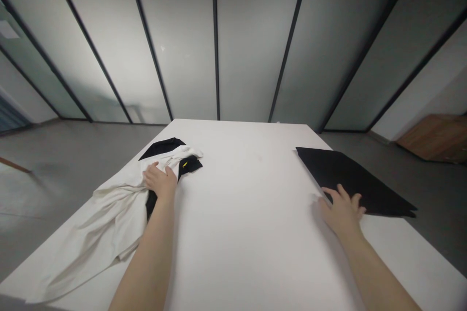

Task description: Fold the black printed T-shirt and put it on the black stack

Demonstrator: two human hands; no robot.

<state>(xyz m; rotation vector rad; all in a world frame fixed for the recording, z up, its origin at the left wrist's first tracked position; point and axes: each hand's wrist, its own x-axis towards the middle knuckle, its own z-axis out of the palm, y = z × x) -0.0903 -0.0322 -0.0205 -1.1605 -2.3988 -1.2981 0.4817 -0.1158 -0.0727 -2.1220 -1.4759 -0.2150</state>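
Note:
My left hand (160,181) rests on a heap of clothing at the left of the white table (248,214), its fingers curled into a crumpled white garment (102,223). A black garment (164,148) with a small yellow tag lies under and beside the white one. My right hand (342,210) lies flat with fingers spread, the fingertips touching the near edge of a flat folded black cloth (350,177) at the right side of the table.
Frosted glass panels with black frames stand behind the table. Grey floor surrounds it. A wooden cabinet (434,143) sits at the far right by the wall. The white garment hangs over the table's left edge.

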